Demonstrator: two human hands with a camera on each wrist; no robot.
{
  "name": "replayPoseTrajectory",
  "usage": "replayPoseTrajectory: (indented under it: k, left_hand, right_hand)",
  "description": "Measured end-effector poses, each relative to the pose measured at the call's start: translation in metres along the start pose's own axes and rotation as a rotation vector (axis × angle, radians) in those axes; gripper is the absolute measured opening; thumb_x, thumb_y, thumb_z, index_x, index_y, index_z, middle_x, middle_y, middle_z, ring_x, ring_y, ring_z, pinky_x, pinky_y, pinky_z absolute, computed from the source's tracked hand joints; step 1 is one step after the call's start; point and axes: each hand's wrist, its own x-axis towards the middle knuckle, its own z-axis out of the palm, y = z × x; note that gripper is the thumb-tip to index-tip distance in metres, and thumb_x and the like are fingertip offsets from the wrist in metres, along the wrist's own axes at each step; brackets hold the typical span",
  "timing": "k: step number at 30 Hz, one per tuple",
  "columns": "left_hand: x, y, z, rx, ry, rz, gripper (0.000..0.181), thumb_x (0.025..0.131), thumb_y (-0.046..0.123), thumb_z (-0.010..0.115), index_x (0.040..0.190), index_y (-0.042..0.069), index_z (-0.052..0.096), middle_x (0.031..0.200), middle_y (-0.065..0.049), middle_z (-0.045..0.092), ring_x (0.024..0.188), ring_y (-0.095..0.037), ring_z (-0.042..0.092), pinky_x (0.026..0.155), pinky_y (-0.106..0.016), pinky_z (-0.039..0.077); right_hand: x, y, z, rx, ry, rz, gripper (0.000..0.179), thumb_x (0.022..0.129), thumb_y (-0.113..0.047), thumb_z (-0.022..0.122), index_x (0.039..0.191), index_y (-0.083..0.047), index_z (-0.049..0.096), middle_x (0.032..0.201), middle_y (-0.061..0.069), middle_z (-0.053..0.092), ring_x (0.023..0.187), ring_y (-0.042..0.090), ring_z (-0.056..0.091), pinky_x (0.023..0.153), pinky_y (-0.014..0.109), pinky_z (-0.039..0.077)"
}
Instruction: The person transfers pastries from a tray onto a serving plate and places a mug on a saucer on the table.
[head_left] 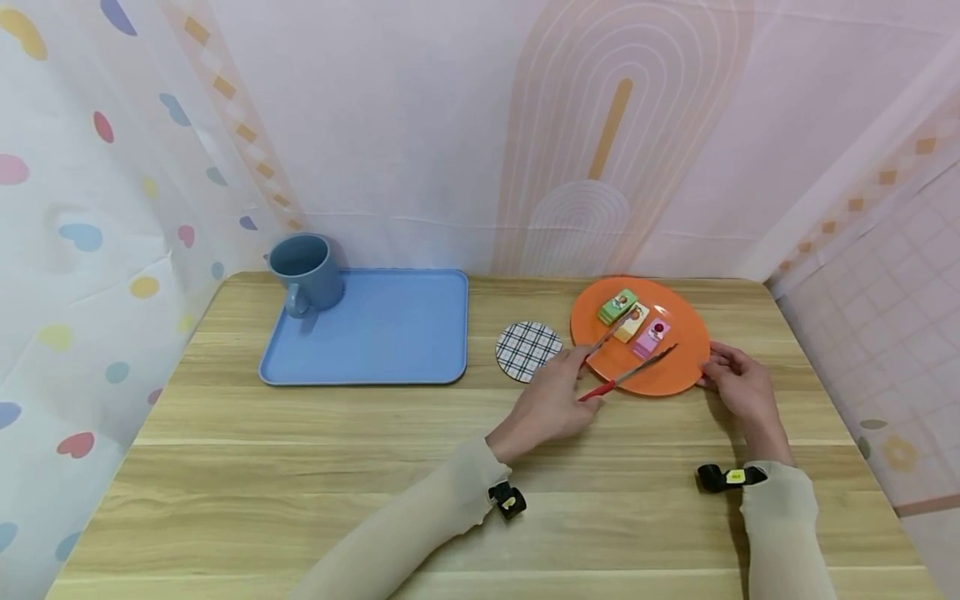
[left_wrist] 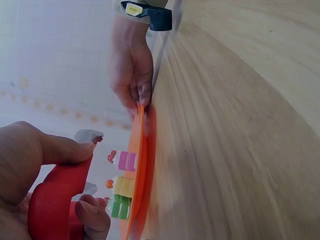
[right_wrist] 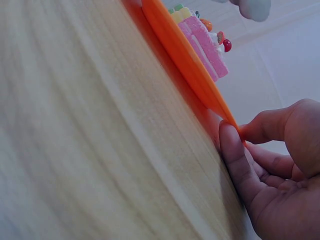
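Right of frame: my left hand [head_left: 551, 396] grips spread tongs [head_left: 597, 392]; my right hand [head_left: 742, 387] pinches the orange plate [head_left: 688, 346] bearing the pink cake [head_left: 649, 337]. I should steady the rim, then close evenly.

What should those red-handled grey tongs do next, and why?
The left hand should probably lower the tongs around the pink toy cake slice: from the head view their spread arms flank it, and in the left wrist view their tips seem higher than it. The right hand pinches the rim of the rounded orange plate, which should help steady it.
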Motion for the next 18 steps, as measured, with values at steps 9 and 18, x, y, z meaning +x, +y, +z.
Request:
replayPoseTrajectory:
  k: [9,18]
  left_hand:
    - [-0.01,-0.012,-0.01,0.025,0.046,0.006,0.063,0.089,0.025,0.077,0.144,0.011,0.052,0.109,-0.008,0.064,0.088,-0.016,0.056,0.073,-0.028,0.048]
    - [-0.021,-0.021,-0.017,0.01,0.093,-0.015,0.069,0.087,0.023,0.079,0.148,0.01,0.049,0.115,-0.009,0.065,0.1,-0.022,0.06,0.087,-0.036,0.052]
  right_hand:
    - [-0.001,-0.001,0.001,0.002,0.007,0.008,0.052,0.107,-0.013,0.051,0.155,0.0,0.038,0.109,-0.006,0.054,0.086,-0.003,0.061,0.078,0.016,0.057]
    - [-0.001,-0.002,0.0,0.004,-0.003,0.011,0.053,0.107,-0.014,0.05,0.156,-0.001,0.037,0.111,-0.006,0.054,0.088,-0.003,0.06,0.079,0.016,0.057]
